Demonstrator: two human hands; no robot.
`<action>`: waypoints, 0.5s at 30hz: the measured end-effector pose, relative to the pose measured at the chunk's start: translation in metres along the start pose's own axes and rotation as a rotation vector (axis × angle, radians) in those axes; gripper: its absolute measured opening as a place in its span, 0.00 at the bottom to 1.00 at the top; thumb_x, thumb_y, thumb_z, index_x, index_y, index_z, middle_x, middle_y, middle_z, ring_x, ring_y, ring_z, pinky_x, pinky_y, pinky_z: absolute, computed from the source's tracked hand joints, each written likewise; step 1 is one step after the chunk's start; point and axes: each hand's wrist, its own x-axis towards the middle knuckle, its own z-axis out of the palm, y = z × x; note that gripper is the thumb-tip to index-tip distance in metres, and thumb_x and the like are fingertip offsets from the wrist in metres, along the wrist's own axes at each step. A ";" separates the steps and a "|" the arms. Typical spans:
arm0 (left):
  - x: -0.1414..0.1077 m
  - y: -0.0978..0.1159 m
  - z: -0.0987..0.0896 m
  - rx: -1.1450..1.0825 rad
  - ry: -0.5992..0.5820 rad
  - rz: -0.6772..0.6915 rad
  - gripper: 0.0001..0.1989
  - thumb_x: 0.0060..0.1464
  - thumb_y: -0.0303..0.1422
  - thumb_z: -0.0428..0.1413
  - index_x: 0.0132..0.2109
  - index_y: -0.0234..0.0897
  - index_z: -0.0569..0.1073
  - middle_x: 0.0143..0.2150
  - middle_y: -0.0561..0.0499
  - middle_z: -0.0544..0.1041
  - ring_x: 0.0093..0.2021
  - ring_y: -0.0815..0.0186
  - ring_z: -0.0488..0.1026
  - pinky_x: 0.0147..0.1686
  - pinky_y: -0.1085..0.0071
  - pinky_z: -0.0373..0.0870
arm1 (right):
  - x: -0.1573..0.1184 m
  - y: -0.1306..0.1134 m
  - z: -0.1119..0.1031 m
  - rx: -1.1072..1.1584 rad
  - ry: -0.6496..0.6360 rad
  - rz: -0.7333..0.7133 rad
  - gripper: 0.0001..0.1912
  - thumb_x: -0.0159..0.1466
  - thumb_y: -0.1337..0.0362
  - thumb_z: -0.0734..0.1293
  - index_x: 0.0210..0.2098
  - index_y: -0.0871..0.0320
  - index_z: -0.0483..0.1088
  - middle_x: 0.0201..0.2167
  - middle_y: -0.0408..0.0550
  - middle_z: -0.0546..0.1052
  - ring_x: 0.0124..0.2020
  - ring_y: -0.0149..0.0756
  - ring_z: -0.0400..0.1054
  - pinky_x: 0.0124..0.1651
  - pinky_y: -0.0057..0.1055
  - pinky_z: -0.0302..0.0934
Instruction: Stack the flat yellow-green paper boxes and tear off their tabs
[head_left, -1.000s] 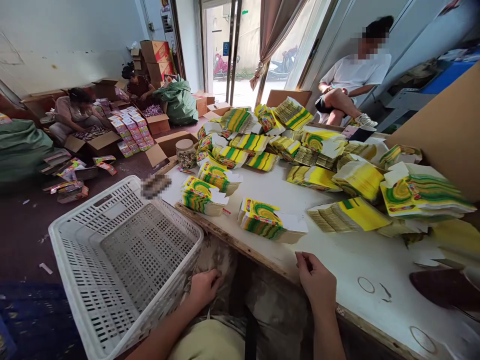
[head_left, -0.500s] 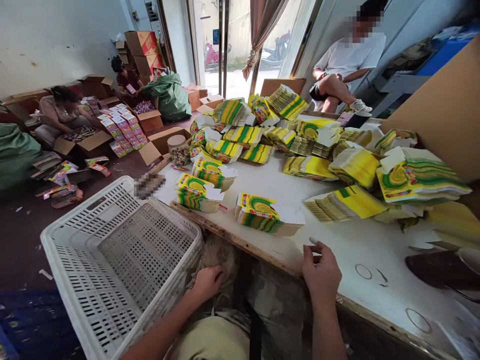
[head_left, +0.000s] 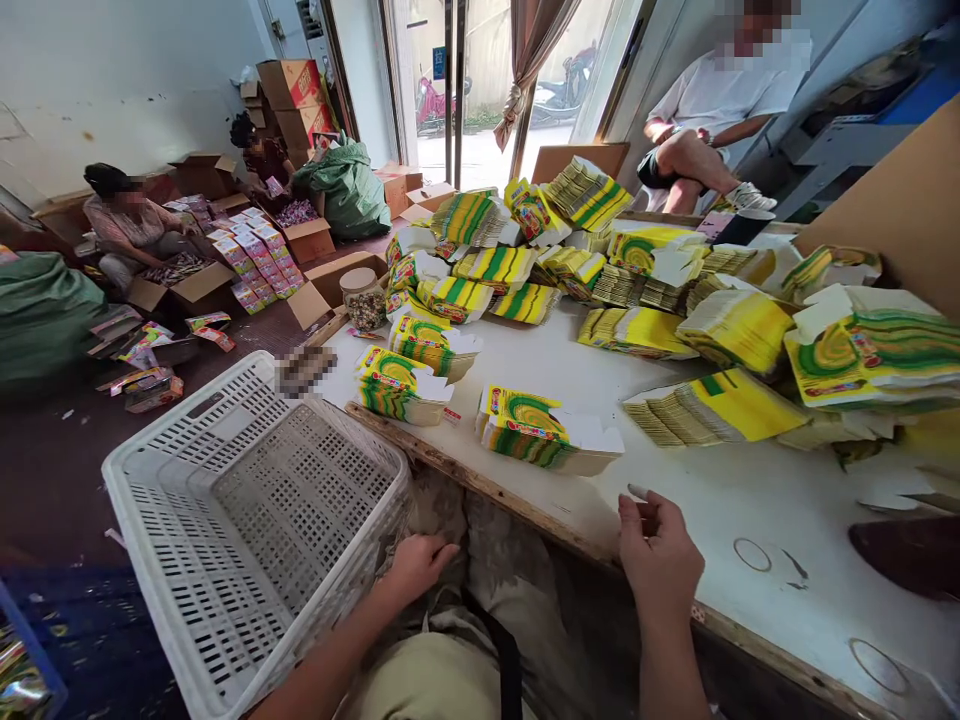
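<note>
My left hand (head_left: 421, 568) rests over my lap beside the white plastic basket (head_left: 345, 590). It holds nothing; the thumb stands apart from loosely bent fingers, some hidden underneath. At the table's front edge, my right hand (head_left: 660, 550) is raised with its fingers half bent and apart, also empty. A pale cover sits on one of its fingertips. The nearest bundle of flattened yellow-green cartons (head_left: 529, 425) lies on the white table (head_left: 555, 515), beyond my right hand and not touching it. Two more carton bundles, one of them a front-left bundle (head_left: 397, 385), lie farther left.
A heap of carton bundles (head_left: 517, 265) covers the table's back. A lidded jar (head_left: 364, 298) stands at the left corner; rubber bands (head_left: 752, 554) lie at right. A seated person (head_left: 727, 100) is behind the table. Two people work among cardboard boxes (head_left: 184, 290) at left.
The view has turned slightly left, so the table and cartons appear farther right. Both hands keep nearly the same pose, and nothing was picked up or put down.
</note>
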 end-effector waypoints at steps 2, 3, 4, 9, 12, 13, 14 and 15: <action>-0.006 0.002 -0.007 -0.142 -0.004 0.015 0.28 0.63 0.50 0.39 0.26 0.38 0.71 0.24 0.49 0.74 0.28 0.64 0.71 0.30 0.70 0.61 | 0.001 0.001 0.002 -0.018 0.023 -0.004 0.34 0.58 0.39 0.61 0.49 0.63 0.69 0.34 0.54 0.78 0.28 0.40 0.69 0.35 0.35 0.62; -0.010 0.003 -0.015 -0.226 -0.002 0.023 0.29 0.62 0.52 0.38 0.24 0.38 0.69 0.22 0.50 0.72 0.26 0.65 0.69 0.29 0.69 0.61 | 0.002 0.002 0.002 -0.031 0.017 0.000 0.34 0.58 0.40 0.61 0.50 0.63 0.69 0.35 0.55 0.78 0.27 0.40 0.69 0.35 0.35 0.62; -0.016 0.004 -0.027 -0.311 0.010 0.033 0.30 0.61 0.54 0.38 0.22 0.39 0.66 0.20 0.51 0.70 0.24 0.65 0.67 0.27 0.68 0.61 | 0.002 0.002 0.002 -0.041 0.002 0.008 0.34 0.58 0.40 0.61 0.50 0.63 0.69 0.35 0.55 0.78 0.28 0.40 0.69 0.35 0.35 0.62; -0.030 0.002 -0.147 -0.495 0.549 0.174 0.27 0.58 0.52 0.44 0.16 0.43 0.60 0.15 0.51 0.64 0.18 0.65 0.61 0.23 0.64 0.61 | 0.002 0.002 0.001 -0.071 -0.058 0.063 0.33 0.57 0.41 0.61 0.49 0.61 0.69 0.35 0.54 0.78 0.28 0.41 0.70 0.35 0.36 0.63; 0.001 -0.013 -0.243 -0.436 1.130 0.179 0.17 0.59 0.44 0.50 0.26 0.40 0.67 0.21 0.54 0.67 0.24 0.67 0.65 0.27 0.68 0.65 | 0.002 0.002 0.001 -0.085 -0.073 0.080 0.32 0.56 0.41 0.61 0.47 0.60 0.70 0.33 0.53 0.78 0.28 0.42 0.71 0.34 0.37 0.63; 0.020 -0.019 -0.273 -0.423 1.231 0.192 0.14 0.59 0.43 0.51 0.32 0.39 0.69 0.25 0.54 0.68 0.26 0.68 0.66 0.29 0.69 0.66 | 0.003 0.002 0.001 -0.092 -0.082 0.085 0.31 0.56 0.41 0.61 0.47 0.59 0.70 0.33 0.52 0.78 0.28 0.42 0.71 0.34 0.37 0.63; 0.042 -0.026 -0.301 -0.395 1.268 0.200 0.13 0.58 0.43 0.53 0.38 0.38 0.70 0.30 0.53 0.70 0.29 0.68 0.68 0.32 0.69 0.67 | 0.003 0.003 0.001 -0.099 -0.093 0.089 0.31 0.55 0.41 0.61 0.46 0.59 0.70 0.32 0.52 0.78 0.28 0.43 0.71 0.33 0.37 0.63; 0.067 -0.034 -0.327 -0.350 1.250 0.169 0.16 0.55 0.44 0.56 0.44 0.36 0.69 0.36 0.50 0.72 0.34 0.67 0.70 0.35 0.69 0.69 | 0.004 0.004 0.002 -0.105 -0.101 0.095 0.31 0.55 0.40 0.60 0.45 0.58 0.70 0.32 0.52 0.79 0.27 0.43 0.72 0.33 0.37 0.63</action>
